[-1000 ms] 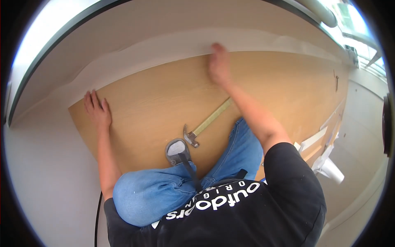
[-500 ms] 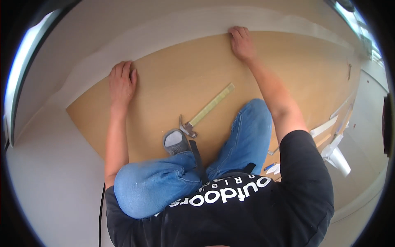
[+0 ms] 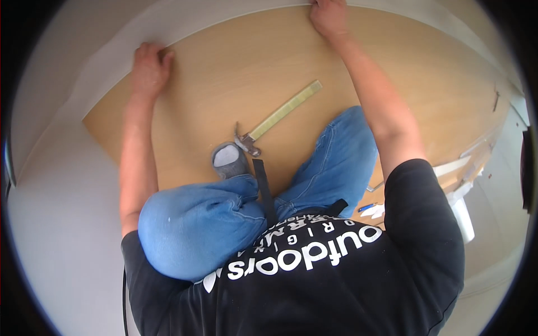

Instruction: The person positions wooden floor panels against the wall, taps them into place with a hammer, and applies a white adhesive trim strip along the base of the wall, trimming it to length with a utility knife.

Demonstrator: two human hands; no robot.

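Note:
A large, light-brown wooden board [image 3: 218, 78] spreads out under me. My left hand [image 3: 150, 70] is at the left part of its far edge, fingers bent over the rim and thumb on the near face. Farther right along that edge, my right hand [image 3: 329, 19] also grips the board; its fingertips are partly cut off by the top of the picture. A claw hammer [image 3: 280, 115] with a yellowish handle lies on the board between my arms, its head beside my grey shoe [image 3: 228, 159]. Neither hand touches the hammer.
My bent legs in blue jeans [image 3: 185, 224] rest on the board. Right of my knee lie a blue pen-like item [image 3: 367, 208] and white scraps [image 3: 374, 211]. A white roll-like object [image 3: 462, 218] is farther right. A pale wall runs beyond the far edge.
The view has tilted, so the board, hammer and hands sit higher in the picture. Both hands stay at the board's far edge; the left fingers look more bent. The hammer has not moved on the board.

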